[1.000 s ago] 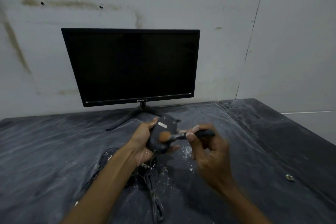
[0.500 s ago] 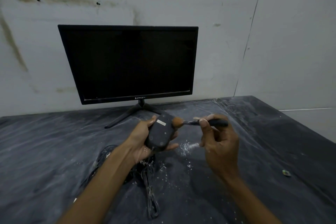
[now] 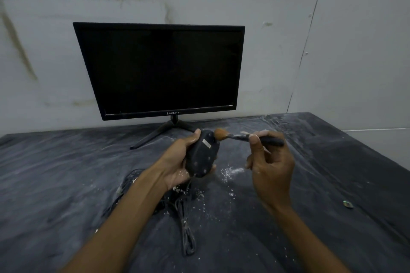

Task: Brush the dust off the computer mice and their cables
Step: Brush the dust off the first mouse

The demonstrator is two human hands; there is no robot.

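A: Right, nearest to us a bundle of dark cables (image 3: 185, 224) lies on the black table (image 3: 55, 184), trailing toward the viewer from under the mouse, its looped end closest to the camera.

B: And white dust (image 3: 228, 172) is scattered on the table beside those cables, just right of the mouse, with smaller specks spread nearer the viewer.

A: Now the hands. The left hand (image 3: 177, 162) grips the computer mouse (image 3: 200, 154) above the table, thumb curled over its far left edge, fingers wrapped underneath, with fingertips showing at its right side. The mouse is turned underside up, with a pale label facing us.

B: The right hand (image 3: 271, 167), just right of the mouse, pinches the brush (image 3: 248, 138) by its dark handle, thumb and forefinger clamped on it, the other fingers curled below. The handle lies roughly level, pointing right.

A: The orange bristle head touches the far right corner of the mouse. Whether it is pressing, I cannot tell.

B: Well right of the mouse, a small pale object (image 3: 347, 204) sits alone on the table; too small to identify.

A: Beyond the mouse stands a black monitor (image 3: 159, 68), screen dark, on splayed legs, the front left leg reaching down toward the left hand.

B: Behind the monitor, a pale wall (image 3: 332, 40) with brownish stains and two small dark holes up on the left.
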